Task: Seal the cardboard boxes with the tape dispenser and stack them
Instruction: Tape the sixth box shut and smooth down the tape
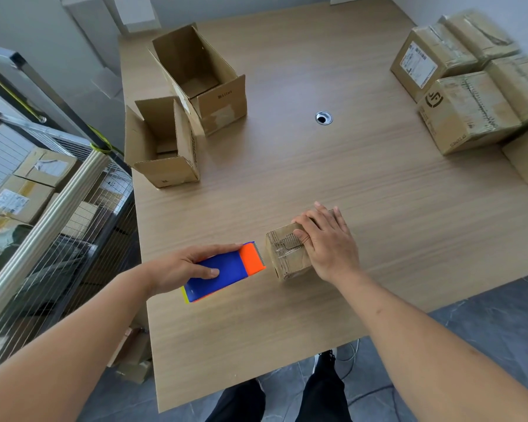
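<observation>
A small closed cardboard box [287, 255] with clear tape over its top sits on the wooden table [363, 193] near the front. My right hand [326, 242] lies flat on top of it with straight fingers. Just left of the box, my left hand [180, 268] grips a blue and orange tape dispenser [226, 271], whose toothed orange end points at the box's side, a small gap apart. Two open, empty cardboard boxes stand at the table's left: a smaller one [165, 144] and a larger one [200, 77] behind it.
A stack of several sealed, taped boxes [467, 86] fills the table's far right corner. A round metal cable hole [323, 118] sits mid-table. A wire cage shelf [43, 190] with more boxes stands left of the table. My legs show below the front edge.
</observation>
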`<act>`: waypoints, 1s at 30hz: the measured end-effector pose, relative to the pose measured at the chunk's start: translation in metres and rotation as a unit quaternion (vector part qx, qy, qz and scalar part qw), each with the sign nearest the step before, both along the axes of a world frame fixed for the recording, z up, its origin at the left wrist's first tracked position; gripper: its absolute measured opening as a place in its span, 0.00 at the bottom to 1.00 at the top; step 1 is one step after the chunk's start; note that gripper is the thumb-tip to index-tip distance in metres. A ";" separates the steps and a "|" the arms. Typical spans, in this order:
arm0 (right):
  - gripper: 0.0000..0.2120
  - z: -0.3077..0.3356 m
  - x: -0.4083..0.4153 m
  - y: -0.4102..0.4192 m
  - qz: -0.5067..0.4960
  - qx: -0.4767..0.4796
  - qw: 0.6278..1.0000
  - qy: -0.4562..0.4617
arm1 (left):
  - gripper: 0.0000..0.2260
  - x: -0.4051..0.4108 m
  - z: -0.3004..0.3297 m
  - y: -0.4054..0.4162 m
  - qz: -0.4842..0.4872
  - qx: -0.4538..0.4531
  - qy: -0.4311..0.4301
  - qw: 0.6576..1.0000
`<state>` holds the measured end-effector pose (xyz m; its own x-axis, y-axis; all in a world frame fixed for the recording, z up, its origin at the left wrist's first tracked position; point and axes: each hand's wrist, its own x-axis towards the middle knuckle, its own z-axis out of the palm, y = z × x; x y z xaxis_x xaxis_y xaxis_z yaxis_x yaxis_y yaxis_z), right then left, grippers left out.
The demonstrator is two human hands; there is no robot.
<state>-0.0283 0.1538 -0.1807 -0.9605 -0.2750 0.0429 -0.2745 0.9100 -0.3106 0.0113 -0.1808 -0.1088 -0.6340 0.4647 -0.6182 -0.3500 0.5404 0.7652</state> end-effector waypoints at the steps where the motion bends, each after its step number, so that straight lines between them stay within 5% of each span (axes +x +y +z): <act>1: 0.20 0.000 0.000 0.000 0.001 -0.001 1.000 -0.001 | 0.28 0.000 -0.002 0.000 0.003 0.002 -0.002 1.000; 13: 0.36 0.012 0.003 -0.001 0.022 0.030 0.999 -0.018 | 0.24 0.008 -0.006 0.033 -0.072 -0.093 0.107 0.987; 25: 0.38 0.020 0.001 -0.003 0.029 0.059 0.996 -0.052 | 0.20 0.007 -0.022 0.027 -0.070 -0.139 0.071 0.985; 30: 0.41 0.037 0.019 -0.041 -0.115 0.099 0.979 -0.133 | 0.24 0.005 -0.009 0.020 -0.047 -0.145 0.096 0.984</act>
<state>-0.0098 0.1132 -0.1439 -0.9677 -0.0277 -0.2505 0.0118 0.9879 -0.1546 0.0167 -0.1608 -0.1179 -0.7148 0.3489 -0.6061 -0.1514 0.7689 0.6212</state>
